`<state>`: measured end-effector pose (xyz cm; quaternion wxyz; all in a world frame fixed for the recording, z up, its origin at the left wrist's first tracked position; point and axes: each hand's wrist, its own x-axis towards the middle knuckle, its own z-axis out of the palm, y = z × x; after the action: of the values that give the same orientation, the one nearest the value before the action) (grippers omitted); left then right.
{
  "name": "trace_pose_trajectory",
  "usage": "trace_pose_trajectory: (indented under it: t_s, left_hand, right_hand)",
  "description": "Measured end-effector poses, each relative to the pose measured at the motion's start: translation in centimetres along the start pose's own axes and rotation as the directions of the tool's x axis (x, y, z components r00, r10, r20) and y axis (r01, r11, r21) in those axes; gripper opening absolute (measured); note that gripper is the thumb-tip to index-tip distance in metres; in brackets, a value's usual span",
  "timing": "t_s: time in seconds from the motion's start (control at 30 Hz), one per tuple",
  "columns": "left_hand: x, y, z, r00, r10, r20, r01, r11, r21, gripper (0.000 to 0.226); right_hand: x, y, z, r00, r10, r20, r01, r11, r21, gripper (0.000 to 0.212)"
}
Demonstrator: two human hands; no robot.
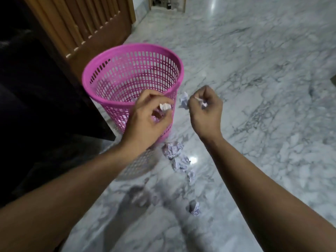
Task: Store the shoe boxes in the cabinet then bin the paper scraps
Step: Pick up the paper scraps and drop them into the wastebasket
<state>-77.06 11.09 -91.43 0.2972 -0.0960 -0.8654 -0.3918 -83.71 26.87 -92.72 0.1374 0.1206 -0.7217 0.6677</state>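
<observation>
A pink mesh bin (132, 51) stands on the marble floor. My left hand (149, 115) hovers over its near rim, fingers curled round a crumpled white paper scrap (165, 106). To the right of the bin, my right hand (206, 108) pinches another small paper scrap (200, 102). One crumpled scrap (184, 100) lies on the floor between my hands. Several more scraps lie in a line in front of the bin: one ball (172, 150), another (180, 163), a small one (191, 176) and one nearer me (193, 209).
A wooden slatted cabinet door (81, 24) stands behind the bin. Dark furniture (36, 97) fills the left side. The grey-veined marble floor (263, 88) stretches to the right and back. A wooden-framed opening (167, 4) shows at the far top.
</observation>
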Motion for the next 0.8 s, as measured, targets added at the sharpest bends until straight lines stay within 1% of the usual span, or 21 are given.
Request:
trace_pose_trajectory:
  t_s: [0.03, 0.1, 0.13, 0.17, 0.2, 0.23, 0.27, 0.3, 0.33, 0.37, 0.4, 0.43, 0.47, 0.5, 0.53, 0.57, 0.6, 0.63, 0.7, 0.77, 0.8]
  left_hand:
    - [2.2, 0.4, -1.6, 0.997, 0.032, -0.075, -0.029, 0.999, 0.031, 0.019]
    - [6.3, 0.4, -4.5, 0.975, 0.044, -0.218, -0.023, 0.995, 0.095, 0.021]
    - [8.1, -0.3, -5.7, 0.964, 0.025, -0.263, 0.01, 0.991, 0.131, 0.023]
    - [9.6, -1.5, -6.7, 0.963, -0.018, -0.267, 0.062, 0.986, 0.158, 0.025]
    - [10.7, -2.4, -7.5, 0.969, -0.079, -0.236, 0.122, 0.978, 0.172, 0.029]
    - [11.4, -3.6, -8.0, 0.97, -0.161, -0.181, 0.195, 0.962, 0.189, 0.036]
    - [11.7, -4.5, -8.3, 0.961, -0.254, -0.114, 0.273, 0.937, 0.218, 0.047]
    - [11.5, -5.0, -8.2, 0.935, -0.347, -0.075, 0.354, 0.897, 0.264, 0.058]
    - [11.1, -5.2, -8.1, 0.907, -0.413, -0.083, 0.417, 0.851, 0.319, 0.064]
    - [10.5, -4.9, -7.8, 0.898, -0.421, -0.13, 0.439, 0.829, 0.348, 0.064]
    - [9.7, -4.2, -7.5, 0.908, -0.375, -0.187, 0.418, 0.834, 0.36, 0.057]
    - [8.6, -3.1, -7.3, 0.936, -0.266, -0.231, 0.337, 0.864, 0.373, 0.05]
    - [7.3, -2.2, -6.8, 0.963, -0.123, -0.24, 0.212, 0.896, 0.39, 0.044]
    - [5.7, -1.7, -6.0, 0.979, 0.017, -0.204, 0.069, 0.911, 0.407, 0.039]
    - [3.8, -1.5, -4.9, 0.985, 0.122, -0.124, -0.062, 0.912, 0.406, 0.035]
    - [1.5, -1.8, -3.4, 0.985, 0.17, -0.014, -0.152, 0.913, 0.379, 0.032]
    - [-1.0, -2.2, -1.7, 0.979, 0.175, 0.104, -0.201, 0.917, 0.345, 0.032]
    - [-3.6, -3.0, 0.0, 0.964, 0.146, 0.221, -0.214, 0.923, 0.321, 0.034]
    - [-8.3, -5.3, 3.6, 0.897, 0.018, 0.441, -0.186, 0.922, 0.34, 0.046]
    - [-11.4, -7.8, 6.2, 0.75, -0.228, 0.621, -0.111, 0.882, 0.458, 0.064]
    - [-12.3, -8.7, 7.3, 0.662, -0.35, 0.663, -0.075, 0.849, 0.523, 0.072]
  right_hand:
    - [1.9, -2.2, 1.1, 0.995, -0.097, -0.017, 0.097, 0.995, 0.013, 0.014]
    - [5.4, -5.1, 3.6, 0.971, -0.24, -0.015, 0.24, 0.971, 0.004, 0.014]
    - [6.8, -6.3, 4.8, 0.959, -0.284, 0.011, 0.284, 0.959, -0.013, 0.013]
    - [8.0, -7.2, 5.9, 0.953, -0.296, 0.067, 0.299, 0.953, -0.048, 0.011]
    - [9.1, -7.6, 6.8, 0.948, -0.27, 0.166, 0.29, 0.951, -0.107, 0.009]
    - [10.0, -7.6, 7.4, 0.933, -0.202, 0.299, 0.267, 0.944, -0.193, 0.011]
    - [10.8, -7.4, 8.0, 0.895, -0.101, 0.434, 0.25, 0.921, -0.3, 0.025]
    - [11.3, -7.1, 8.3, 0.848, -0.014, 0.53, 0.271, 0.871, -0.41, 0.046]
    - [11.5, -6.6, 8.3, 0.819, 0.029, 0.574, 0.313, 0.816, -0.487, 0.064]
    - [11.4, -6.2, 7.9, 0.823, 0.022, 0.568, 0.34, 0.781, -0.524, 0.072]
    - [11.1, -5.7, 7.2, 0.847, -0.029, 0.53, 0.357, 0.77, -0.528, 0.071]
    - [10.5, -5.0, 6.3, 0.885, -0.113, 0.452, 0.36, 0.782, -0.51, 0.064]
    - [9.6, -4.1, 5.1, 0.913, -0.2, 0.356, 0.357, 0.816, -0.454, 0.053]
    - [8.0, -3.0, 3.7, 0.935, -0.252, 0.248, 0.335, 0.857, -0.392, 0.042]
    - [6.0, -1.4, 2.1, 0.955, -0.253, 0.153, 0.291, 0.895, -0.338, 0.032]
    - [3.5, 0.5, 0.6, 0.975, -0.205, 0.092, 0.223, 0.921, -0.319, 0.024]
    - [0.4, 2.7, -1.0, 0.99, -0.124, 0.062, 0.137, 0.928, -0.347, 0.019]
    - [-3.0, 5.0, -2.6, 0.998, -0.024, 0.062, 0.048, 0.911, -0.411, 0.015]
    - [-10.6, 9.6, -5.9, 0.973, 0.193, 0.123, -0.081, 0.794, -0.603, 0.015]
    - [-17.7, 12.4, -8.4, 0.89, 0.41, 0.201, -0.128, 0.645, -0.754, 0.033]
    - [-20.7, 13.3, -9.3, 0.826, 0.509, 0.244, -0.125, 0.586, -0.801, 0.048]
